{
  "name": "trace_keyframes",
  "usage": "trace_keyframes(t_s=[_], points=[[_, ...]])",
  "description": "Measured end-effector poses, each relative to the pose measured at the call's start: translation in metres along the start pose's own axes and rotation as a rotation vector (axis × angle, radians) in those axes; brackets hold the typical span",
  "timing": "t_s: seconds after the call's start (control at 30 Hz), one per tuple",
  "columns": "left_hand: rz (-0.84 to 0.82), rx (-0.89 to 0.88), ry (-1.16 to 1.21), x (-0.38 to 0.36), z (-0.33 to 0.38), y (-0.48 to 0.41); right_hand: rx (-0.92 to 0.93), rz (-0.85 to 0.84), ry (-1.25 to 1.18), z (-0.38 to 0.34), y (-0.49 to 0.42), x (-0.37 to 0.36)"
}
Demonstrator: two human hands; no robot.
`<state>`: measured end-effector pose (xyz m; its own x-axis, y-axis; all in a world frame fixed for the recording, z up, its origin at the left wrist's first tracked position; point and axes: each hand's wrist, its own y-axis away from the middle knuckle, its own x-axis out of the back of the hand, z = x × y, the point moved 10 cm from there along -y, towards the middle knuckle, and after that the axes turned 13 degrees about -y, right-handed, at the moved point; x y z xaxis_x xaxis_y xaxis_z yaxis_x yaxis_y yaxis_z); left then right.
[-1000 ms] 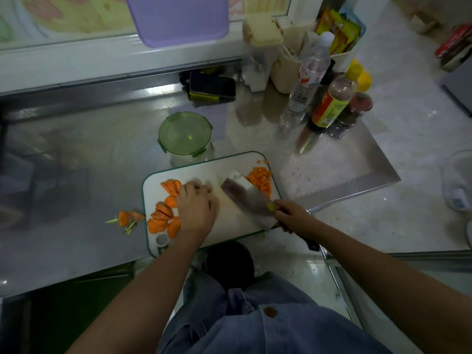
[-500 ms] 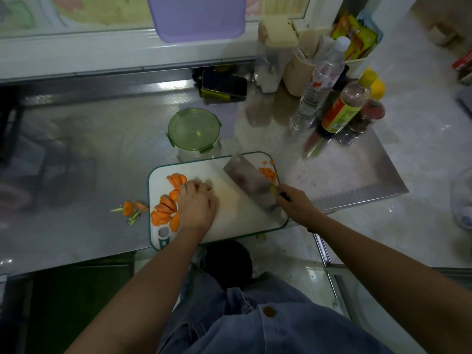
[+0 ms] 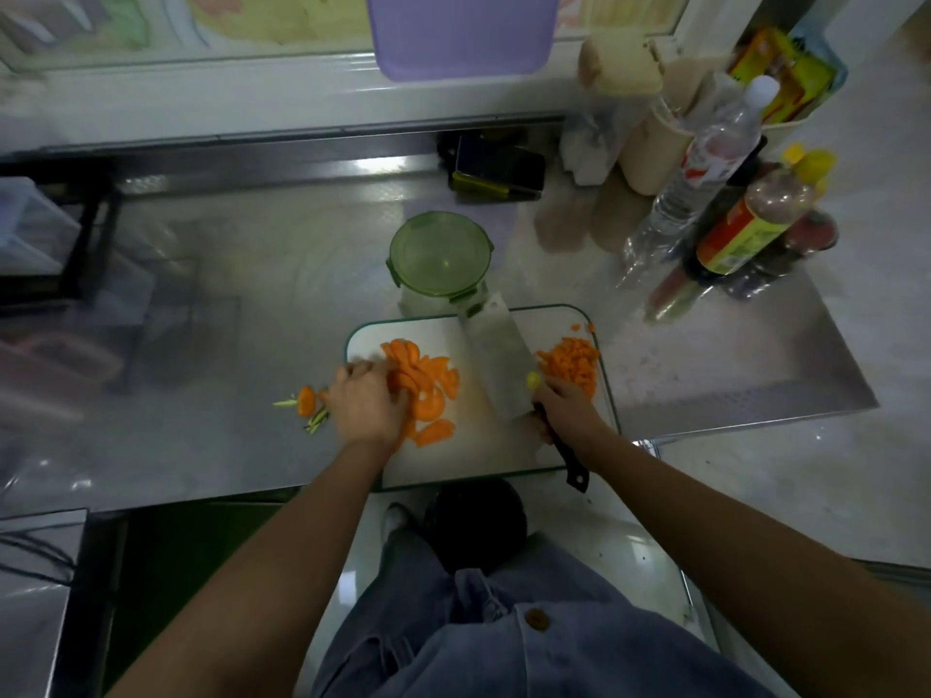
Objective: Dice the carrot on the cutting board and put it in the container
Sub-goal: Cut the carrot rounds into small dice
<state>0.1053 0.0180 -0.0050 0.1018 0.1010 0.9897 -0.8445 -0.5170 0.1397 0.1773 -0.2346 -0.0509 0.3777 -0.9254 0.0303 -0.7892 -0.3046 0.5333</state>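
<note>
Far left on the steel worktop (image 3: 211, 375), just off the board, lie the trimmed carrot ends (image 3: 306, 401) with a few green stalk bits. Next comes my left grip (image 3: 365, 403), knuckles up and fingers bent, with the tips on the left edge of the carrot slices (image 3: 428, 385). Motion blur hides whether those fingers clasp a piece or only press. The slices are thick orange half-moons, heaped loosely and overlapping on the left half of the white, green-rimmed cutting board (image 3: 483, 455).

Beyond the board's far edge stands the round container (image 3: 439, 254), its green clip lid on. The cleaver (image 3: 496, 360) runs across the middle of the board between the two lots of carrot, its broad blade pointing away from me toward the container. My right grip (image 3: 569, 410) is wrapped tight round its dark handle, whose end sticks out past the board's near edge.

Right of the blade, in the board's far right corner, sits the diced carrot (image 3: 569, 365), a pile of small orange cubes with a couple of strays beside it. Further right on the worktop stand several bottles (image 3: 705, 173).
</note>
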Motion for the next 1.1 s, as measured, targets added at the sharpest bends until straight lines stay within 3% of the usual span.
trace_keyframes(t_s=[0.2, 0.4, 0.5, 0.7, 0.9, 1.1], points=[[-0.058, -0.027, -0.025, -0.005, -0.004, -0.012, -0.004, 0.069, 0.114, 0.011, -0.006, -0.002], [0.013, -0.212, 0.304, 0.01, 0.0, -0.015, 0.026, 0.09, 0.148, 0.007, -0.004, 0.002], [0.037, -0.171, 0.478, 0.019, 0.002, -0.013, 0.062, 0.085, 0.106, 0.002, -0.001, 0.006], [-0.172, 0.022, 0.74, -0.01, 0.051, -0.006, 0.126, 0.134, 0.192, -0.019, 0.012, 0.026], [-0.308, 0.134, 0.664, -0.049, 0.085, 0.014, 0.139, 0.135, 0.379, -0.024, 0.026, 0.034], [-0.238, 0.109, 0.408, -0.044, 0.087, 0.018, 0.276, 0.147, 0.621, -0.019, 0.038, 0.028]])
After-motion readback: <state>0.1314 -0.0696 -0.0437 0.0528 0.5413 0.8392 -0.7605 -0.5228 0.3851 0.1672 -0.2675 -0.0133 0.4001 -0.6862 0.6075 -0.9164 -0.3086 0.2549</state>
